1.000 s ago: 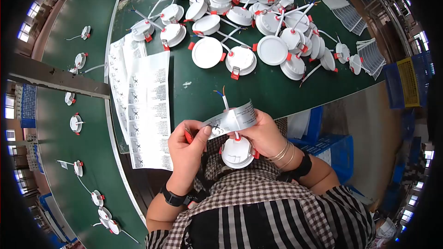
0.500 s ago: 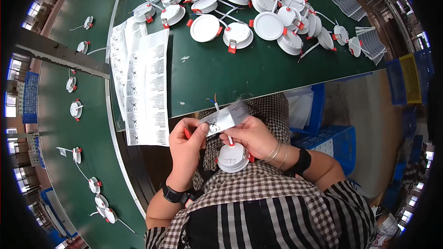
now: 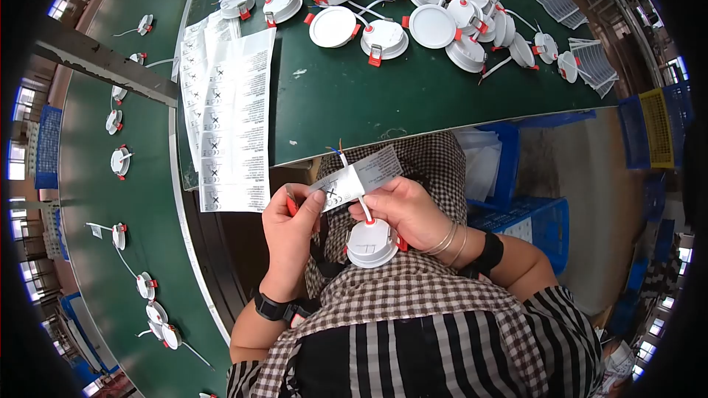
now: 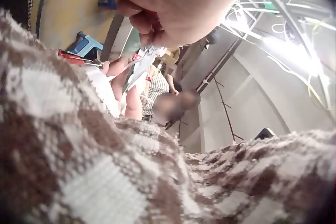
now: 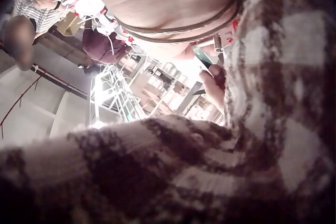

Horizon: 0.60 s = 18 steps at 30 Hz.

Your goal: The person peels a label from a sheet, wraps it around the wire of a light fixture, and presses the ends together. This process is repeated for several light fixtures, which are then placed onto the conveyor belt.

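A round white downlight [image 3: 371, 243] with red-tipped clips hangs at the lap, below both hands. Its white cable [image 3: 368, 211] runs upward and ends in bare coloured wires. A silver printed label [image 3: 380, 168] lies across this cable, its two ends reaching out to either side. My left hand [image 3: 289, 225] pinches the label's left end between thumb and finger, and a red-handled tool [image 3: 292, 201] sits in the same hand. My right hand [image 3: 413, 214] pinches the cable just under the label, thumb at the label's lower edge. Both wrist views are largely blocked by checked cloth.
Sheets of printed labels [image 3: 234, 118] lie at the left of the green table [image 3: 324, 114]. Several downlights [image 3: 432, 26] are heaped at the back. More stand on the green conveyor [image 3: 88, 177] at the left. A blue crate [image 3: 542, 228] is beside the right arm.
The label's curled right end has straightened out. My right hand has shifted from that end down to the cable. The head view has tilted down, so the table appears higher.
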{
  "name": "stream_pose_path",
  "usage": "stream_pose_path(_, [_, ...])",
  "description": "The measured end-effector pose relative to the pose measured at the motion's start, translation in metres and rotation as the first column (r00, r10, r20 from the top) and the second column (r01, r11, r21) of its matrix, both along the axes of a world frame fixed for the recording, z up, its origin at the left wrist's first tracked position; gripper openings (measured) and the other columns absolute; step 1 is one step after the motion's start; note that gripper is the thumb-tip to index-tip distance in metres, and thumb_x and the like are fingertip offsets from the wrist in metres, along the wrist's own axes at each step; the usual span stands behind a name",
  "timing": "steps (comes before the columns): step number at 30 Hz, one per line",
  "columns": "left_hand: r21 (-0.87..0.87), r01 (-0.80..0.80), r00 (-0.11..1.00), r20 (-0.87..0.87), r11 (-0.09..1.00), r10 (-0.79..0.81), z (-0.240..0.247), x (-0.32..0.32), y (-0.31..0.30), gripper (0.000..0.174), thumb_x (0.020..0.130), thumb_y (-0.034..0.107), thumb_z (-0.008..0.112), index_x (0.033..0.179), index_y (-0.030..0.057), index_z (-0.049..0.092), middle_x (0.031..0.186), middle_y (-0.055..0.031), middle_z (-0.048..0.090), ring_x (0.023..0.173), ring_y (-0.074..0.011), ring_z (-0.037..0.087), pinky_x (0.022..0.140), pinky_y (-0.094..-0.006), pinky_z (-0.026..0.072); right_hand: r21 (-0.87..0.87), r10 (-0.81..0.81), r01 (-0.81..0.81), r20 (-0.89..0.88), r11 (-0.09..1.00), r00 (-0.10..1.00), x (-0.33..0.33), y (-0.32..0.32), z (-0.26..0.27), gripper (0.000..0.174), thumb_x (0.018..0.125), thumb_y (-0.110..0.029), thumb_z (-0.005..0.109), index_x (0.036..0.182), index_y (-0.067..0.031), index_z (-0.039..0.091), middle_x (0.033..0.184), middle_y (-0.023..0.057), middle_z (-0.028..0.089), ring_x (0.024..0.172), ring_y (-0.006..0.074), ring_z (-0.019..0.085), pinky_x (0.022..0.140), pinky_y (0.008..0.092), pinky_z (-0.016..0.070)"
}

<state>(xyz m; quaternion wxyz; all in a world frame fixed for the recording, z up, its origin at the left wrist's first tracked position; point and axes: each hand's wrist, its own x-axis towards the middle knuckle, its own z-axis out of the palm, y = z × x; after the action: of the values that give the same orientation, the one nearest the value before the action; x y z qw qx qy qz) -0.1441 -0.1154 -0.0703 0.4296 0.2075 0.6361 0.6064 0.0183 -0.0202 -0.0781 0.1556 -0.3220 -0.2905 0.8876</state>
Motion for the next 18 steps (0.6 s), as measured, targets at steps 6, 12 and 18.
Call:
stream_pose_path(6, [0.008, -0.008, 0.999, -0.033, 1.000, 0.008, 0.0021, -0.0010, -0.0048, 0.013, 0.082, 0.009, 0.066, 0.080, 0.0015, 0.057, 0.060, 0.0015, 0.052, 0.048, -0.0039, 0.045, 0.043, -0.0183, 0.0335, -0.001, 0.018, -0.018, -0.010, 1.000, 1.000, -0.0005, -0.0029, 0.0035, 0.027, 0.090, -0.017, 0.056, 0.106, 0.0039, 0.057, 0.091, 0.0086, 0.064, 0.080, 0.0098, 0.062, 0.071, 0.0219, 0.0524])
stream_pose_path(12, [-0.006, -0.008, 0.998, -0.056, 1.000, 0.008, 0.0043, -0.0007, -0.0057, 0.013, 0.082, 0.010, 0.067, 0.079, 0.0014, 0.057, 0.060, 0.0015, 0.053, 0.048, -0.0037, 0.045, 0.044, -0.0182, 0.0335, -0.005, 0.011, -0.011, 0.002, 1.000, 1.000, -0.0008, -0.0041, 0.0030, 0.028, 0.090, -0.020, 0.057, 0.106, 0.0036, 0.058, 0.090, 0.0078, 0.064, 0.079, 0.0092, 0.062, 0.071, 0.0215, 0.0523])
stream_pose_path(18, [-0.012, -0.009, 0.999, -0.048, 1.000, 0.009, 0.0036, -0.0009, -0.0025, 0.013, 0.082, 0.010, 0.067, 0.079, 0.0016, 0.057, 0.060, 0.0018, 0.052, 0.048, -0.0037, 0.045, 0.043, -0.0181, 0.0336, 0.004, -0.011, 0.011, 0.015, 1.000, 1.000, -0.0022, -0.0018, 0.0054, 0.029, 0.091, -0.022, 0.057, 0.104, 0.0031, 0.059, 0.089, 0.0071, 0.064, 0.079, 0.0091, 0.062, 0.071, 0.0219, 0.0523])
